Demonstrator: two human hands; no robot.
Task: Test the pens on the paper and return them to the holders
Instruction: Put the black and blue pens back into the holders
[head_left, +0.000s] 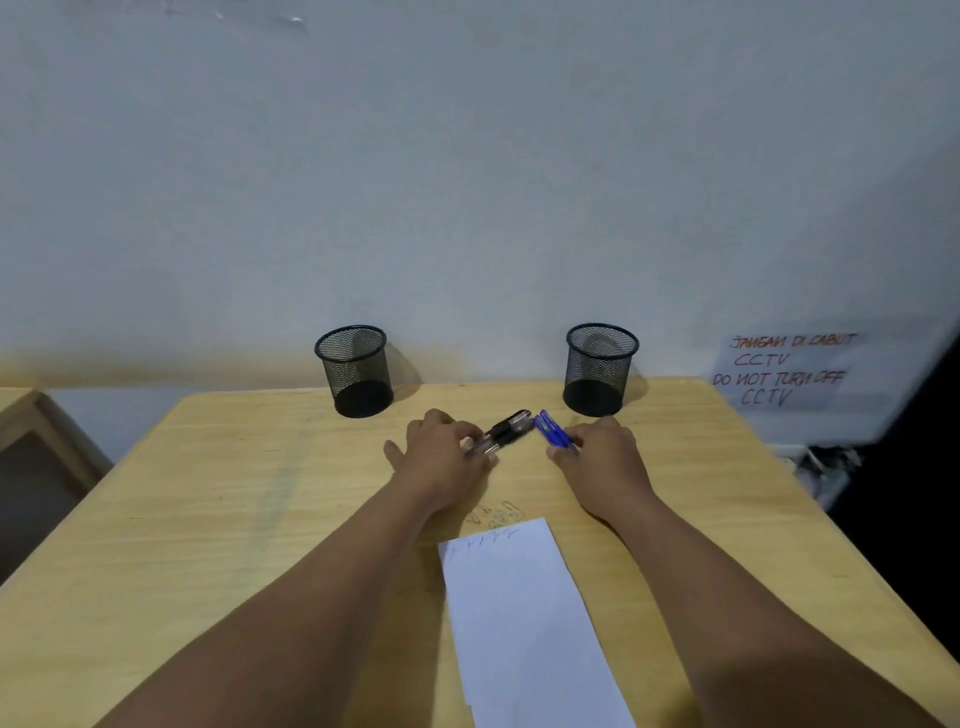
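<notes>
Two black mesh holders stand at the table's far edge, the left holder (355, 370) and the right holder (600, 368); both look empty. Between them, nearer to me, lie black pens (506, 429) and blue pens (551, 429). My left hand (441, 452) has its fingers closed on the black pens' near ends. My right hand (602, 451) grips the blue pens' near ends. A white sheet of paper (519, 613) with a row of small pen marks along its top edge lies between my forearms.
The wooden table (234, 519) stands against a pale wall. A handwritten CCTV notice (779, 371) hangs on the wall at right. A wooden frame (47, 457) sits off the table's left side, and dark items (831, 457) lie beyond the right edge.
</notes>
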